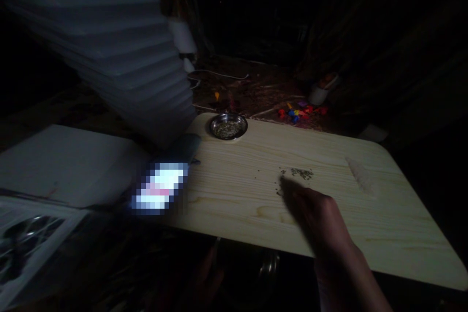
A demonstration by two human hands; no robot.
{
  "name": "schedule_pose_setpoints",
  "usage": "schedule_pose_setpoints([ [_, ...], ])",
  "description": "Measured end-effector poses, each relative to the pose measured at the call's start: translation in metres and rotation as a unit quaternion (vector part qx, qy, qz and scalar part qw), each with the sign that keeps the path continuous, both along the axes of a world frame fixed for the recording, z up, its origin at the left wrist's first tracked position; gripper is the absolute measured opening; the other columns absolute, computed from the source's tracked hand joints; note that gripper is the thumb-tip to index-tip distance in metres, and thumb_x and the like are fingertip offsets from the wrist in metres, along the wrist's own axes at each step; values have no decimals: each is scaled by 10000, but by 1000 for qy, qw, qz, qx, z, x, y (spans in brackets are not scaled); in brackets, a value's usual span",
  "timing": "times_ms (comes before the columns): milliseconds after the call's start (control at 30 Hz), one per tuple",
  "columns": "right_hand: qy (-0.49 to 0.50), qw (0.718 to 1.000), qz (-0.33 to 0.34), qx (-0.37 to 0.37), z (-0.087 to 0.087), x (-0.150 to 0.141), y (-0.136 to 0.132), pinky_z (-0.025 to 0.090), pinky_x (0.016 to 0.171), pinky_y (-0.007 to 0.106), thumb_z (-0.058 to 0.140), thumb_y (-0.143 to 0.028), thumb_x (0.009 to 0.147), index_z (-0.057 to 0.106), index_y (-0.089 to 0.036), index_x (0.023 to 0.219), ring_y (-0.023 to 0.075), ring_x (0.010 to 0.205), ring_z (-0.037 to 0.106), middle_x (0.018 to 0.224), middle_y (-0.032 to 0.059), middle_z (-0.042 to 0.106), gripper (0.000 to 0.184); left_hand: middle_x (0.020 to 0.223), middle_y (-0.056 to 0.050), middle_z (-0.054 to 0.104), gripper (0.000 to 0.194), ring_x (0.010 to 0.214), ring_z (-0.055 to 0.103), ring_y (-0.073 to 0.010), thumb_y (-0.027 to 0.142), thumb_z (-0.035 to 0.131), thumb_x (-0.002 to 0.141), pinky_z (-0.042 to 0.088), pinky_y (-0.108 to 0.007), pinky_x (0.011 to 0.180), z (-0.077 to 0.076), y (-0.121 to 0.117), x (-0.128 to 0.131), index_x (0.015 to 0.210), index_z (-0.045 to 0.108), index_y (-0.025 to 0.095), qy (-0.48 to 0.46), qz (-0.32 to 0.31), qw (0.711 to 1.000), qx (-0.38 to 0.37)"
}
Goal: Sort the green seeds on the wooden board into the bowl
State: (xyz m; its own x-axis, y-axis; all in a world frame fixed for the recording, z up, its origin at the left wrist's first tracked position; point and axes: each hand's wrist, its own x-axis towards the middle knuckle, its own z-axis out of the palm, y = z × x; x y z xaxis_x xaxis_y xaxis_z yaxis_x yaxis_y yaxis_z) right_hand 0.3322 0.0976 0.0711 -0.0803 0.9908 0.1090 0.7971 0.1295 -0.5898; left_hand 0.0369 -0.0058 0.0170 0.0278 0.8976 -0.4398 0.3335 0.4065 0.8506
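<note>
My right hand (323,214) is over the wooden tabletop, its fingers bent and drawn together, the tips lost in shadow. Whatever they may hold is hidden. Just beyond them lies a small patch of dark seeds or grains (302,173), with a few strays to its left. Below the table's near edge, in deep shade, my left hand (210,273) looks curled at the side of a shiny metal bowl (269,267). That bowl's inside is too dark to see. At the table's far left corner stands a shallow steel dish (228,126) with pale grains in it.
The light wooden table (234,195) has a pale worn-looking patch (360,175) at the right. A lit screen (160,187), pixelated, is at its left edge. White ridged sheeting (120,58) rises behind. Colourful small pieces (298,113) and a white container (321,91) lie on the floor.
</note>
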Motion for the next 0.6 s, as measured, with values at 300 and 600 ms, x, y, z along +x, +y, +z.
schedule_pose_setpoints([
  [300,45,998,14,-31,0,-2,-21,548,712,325,511,-371,912,715,-235,977,224,796,711,922,47,759,253,1181,-94,633,355,1026,628,-226,359,577,890,524,-435,889,4,6,1,1188,591,165,-24,2,1000,11],
  [600,61,993,97,-27,-5,-56,-21,548,724,347,523,-270,906,728,-242,954,224,818,705,928,27,750,212,1204,-87,625,347,1057,616,-236,339,580,890,503,-455,919,6,3,0,1191,589,167,-15,-10,1000,13],
])
